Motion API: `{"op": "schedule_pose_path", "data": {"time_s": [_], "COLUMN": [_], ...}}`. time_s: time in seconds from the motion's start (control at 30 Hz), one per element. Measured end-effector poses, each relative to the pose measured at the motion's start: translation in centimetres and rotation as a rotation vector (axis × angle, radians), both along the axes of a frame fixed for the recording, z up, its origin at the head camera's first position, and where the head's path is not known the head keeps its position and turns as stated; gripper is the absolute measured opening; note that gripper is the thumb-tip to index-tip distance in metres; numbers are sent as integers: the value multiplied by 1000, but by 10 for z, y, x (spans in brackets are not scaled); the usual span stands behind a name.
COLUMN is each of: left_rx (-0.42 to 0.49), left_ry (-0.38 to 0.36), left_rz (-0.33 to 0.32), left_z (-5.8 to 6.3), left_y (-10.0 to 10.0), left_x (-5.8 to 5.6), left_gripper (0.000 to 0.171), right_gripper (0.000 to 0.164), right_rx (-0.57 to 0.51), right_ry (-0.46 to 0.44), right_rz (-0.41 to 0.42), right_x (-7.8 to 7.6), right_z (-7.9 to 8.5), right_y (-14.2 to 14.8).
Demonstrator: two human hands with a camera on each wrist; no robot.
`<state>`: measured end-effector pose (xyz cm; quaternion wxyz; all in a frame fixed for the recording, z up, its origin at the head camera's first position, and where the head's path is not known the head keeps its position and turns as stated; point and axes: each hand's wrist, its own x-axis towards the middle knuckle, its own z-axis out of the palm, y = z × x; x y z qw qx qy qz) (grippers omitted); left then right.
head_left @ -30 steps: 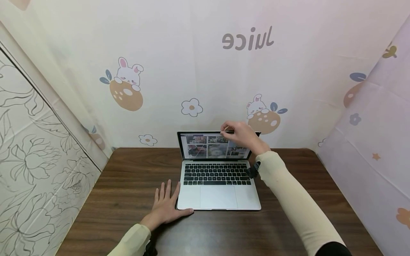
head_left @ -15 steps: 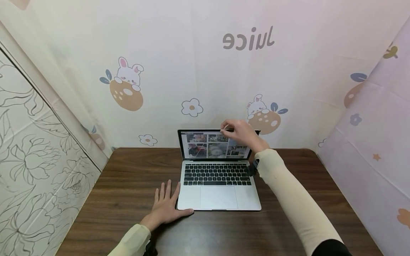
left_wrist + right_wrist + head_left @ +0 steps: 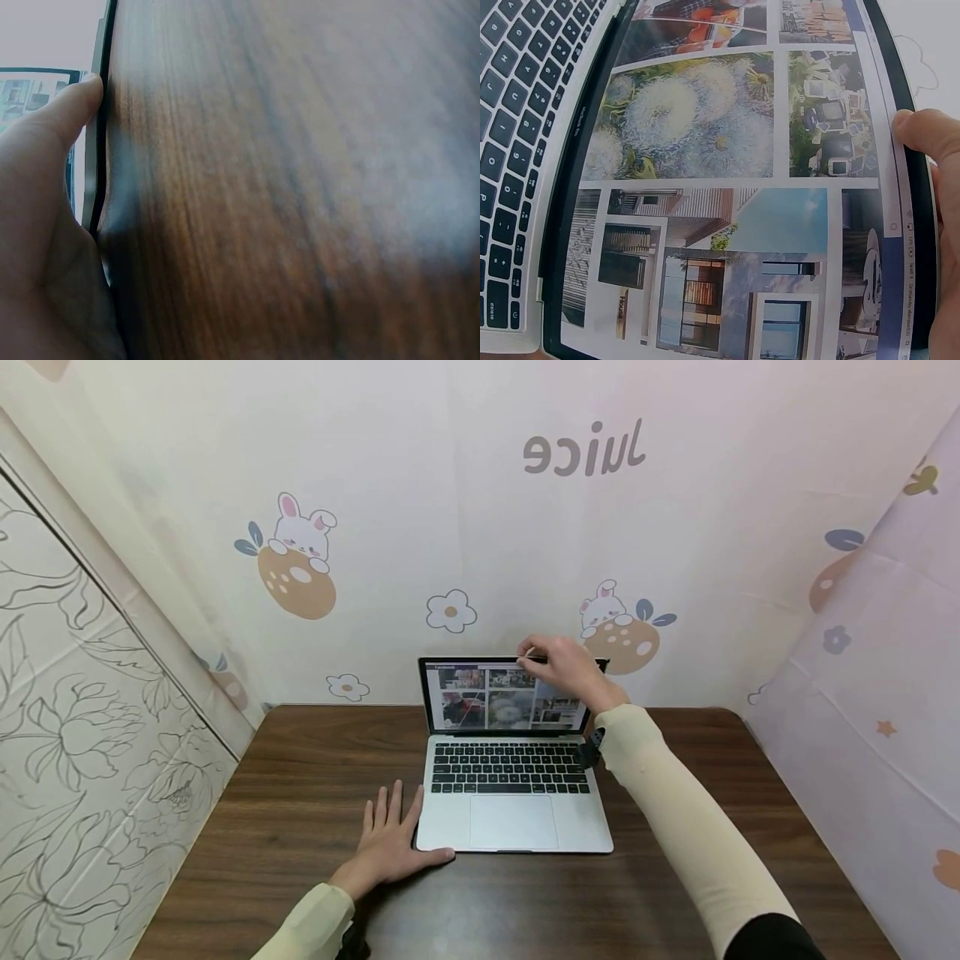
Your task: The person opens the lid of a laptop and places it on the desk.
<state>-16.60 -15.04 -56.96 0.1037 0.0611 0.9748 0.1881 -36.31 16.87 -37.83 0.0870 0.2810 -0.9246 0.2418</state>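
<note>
A silver laptop (image 3: 442, 822) with black keys stands unfolded on the table, its lit screen (image 3: 705, 150) showing a page of photos. My right hand (image 3: 566, 668) pinches the top edge of the lid, thumb on the screen side. In the right wrist view the thumb (image 3: 922, 127) lies at the dark bezel, the other fingers mostly behind the lid. My left hand (image 3: 390, 847) lies flat beside the laptop's front left corner with fingers spread. Its thumb (image 3: 75, 105) reaches along the front edge of the base in the left wrist view.
The dark brown wooden table (image 3: 300, 793) extends on both sides of the laptop. Behind it hangs a pale curtain (image 3: 390, 527) printed with rabbits and flowers, close to the lid. More patterned cloth (image 3: 885, 693) borders the right side, and a line-drawn floral panel (image 3: 82, 718) the left.
The laptop lid has tilted further back toward upright, so its top edge sits higher. My right hand has risen slightly with it, still pinching the edge. The left hand has stayed in place.
</note>
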Motion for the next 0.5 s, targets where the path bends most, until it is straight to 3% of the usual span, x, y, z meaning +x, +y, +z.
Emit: {"op": "schedule_pose_path", "data": {"time_s": [0.33,0.5], "left_rx": [-23,-6], "left_ry": [5,3], "left_rz": [8,10], "left_z": [-7,-4], "left_y": [-1,-1], "left_x": [-2,-2], "left_gripper": [128,128], "right_gripper": [20,21], "right_rx": [-4,-11], "right_ry": [-7,-15], "right_rz": [-19,-29], "right_x": [-2,-5], "right_z": [0,0], "right_y": [-3,-4]}}
